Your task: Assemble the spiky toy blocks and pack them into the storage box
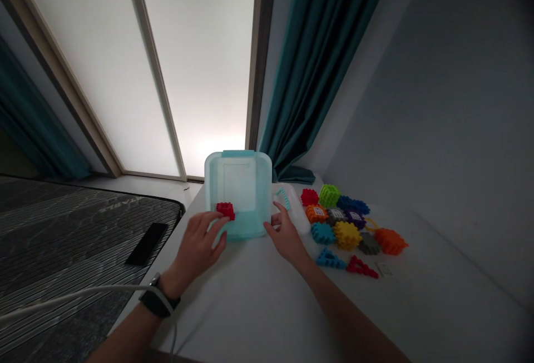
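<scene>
My left hand point(202, 243) reaches over the near left side of a translucent teal plastic box point(206, 182), its fingers curled against a red toy block point(226, 210) with bumpy edges. The thumb hangs below, apart from the block. At the box's lower right corner is my right hand point(288, 236), thumb and fingers apart, with the fingertips by the rim and no object between them. Behind that hand a clear lid point(298, 213) with a teal strip lies on the white table point(250, 307).
Several bumpy toy blocks lie to the right, including a yellow block point(347, 235), a green block point(329, 195) and an orange block point(390, 240). A white cable point(83, 292) crosses my left wrist. A black phone point(146, 244) rests on the dark surface at left.
</scene>
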{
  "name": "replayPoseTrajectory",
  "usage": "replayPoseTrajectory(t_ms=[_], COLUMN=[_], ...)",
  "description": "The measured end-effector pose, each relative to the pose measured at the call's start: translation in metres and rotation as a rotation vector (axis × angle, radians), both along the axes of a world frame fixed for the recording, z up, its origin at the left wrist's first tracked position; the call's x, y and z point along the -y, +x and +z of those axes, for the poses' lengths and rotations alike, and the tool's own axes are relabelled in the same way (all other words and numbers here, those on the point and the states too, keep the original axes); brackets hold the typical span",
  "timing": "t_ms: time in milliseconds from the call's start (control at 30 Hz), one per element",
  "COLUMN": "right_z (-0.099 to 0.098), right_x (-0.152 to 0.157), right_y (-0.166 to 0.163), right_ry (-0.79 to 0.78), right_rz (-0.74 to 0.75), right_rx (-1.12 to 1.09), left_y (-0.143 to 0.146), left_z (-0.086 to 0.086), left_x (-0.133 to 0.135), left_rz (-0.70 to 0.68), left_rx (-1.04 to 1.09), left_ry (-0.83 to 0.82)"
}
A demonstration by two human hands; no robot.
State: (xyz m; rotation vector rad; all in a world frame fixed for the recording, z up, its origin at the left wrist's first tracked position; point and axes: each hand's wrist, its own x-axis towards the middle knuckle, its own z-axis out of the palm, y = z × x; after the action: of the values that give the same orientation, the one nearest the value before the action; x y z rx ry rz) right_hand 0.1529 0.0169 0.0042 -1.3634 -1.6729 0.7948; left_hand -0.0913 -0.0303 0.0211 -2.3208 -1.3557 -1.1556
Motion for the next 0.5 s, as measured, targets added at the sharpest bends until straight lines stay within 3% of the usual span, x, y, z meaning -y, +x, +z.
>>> replayPoseTrajectory(t_ms=[67,133,267,367,500], right_z=[-0.001,0.002,0.016,0.025,0.023], right_x=[0.002,0.006,0.012,0.016,0.024], right_y=[0.004,0.014,0.049,0.084,0.129], right_ry=[0.023,0.066,0.161,0.249,0.392], right_rz=[-0.008,-0.022,-0.042,-0.096,-0.201], right_rx=[-0.020,-0.029,0.042,0.151,0.275], left_y=[0.019,0.038,0.076,0.108,0.151], left_z=[0.007,0.015,0.030,0.041,0.049], left_x=[0.001,-0.003,-0.015,-0.026,-0.052], left_rz=[-0.121,-0.149,-0.187,-0.294,-0.394], left_rx=[-0.168,-0.221,-0.184,-0.201,-0.226], left_ry=[-0.085,-0.105,-0.096,-0.132,-0.242])
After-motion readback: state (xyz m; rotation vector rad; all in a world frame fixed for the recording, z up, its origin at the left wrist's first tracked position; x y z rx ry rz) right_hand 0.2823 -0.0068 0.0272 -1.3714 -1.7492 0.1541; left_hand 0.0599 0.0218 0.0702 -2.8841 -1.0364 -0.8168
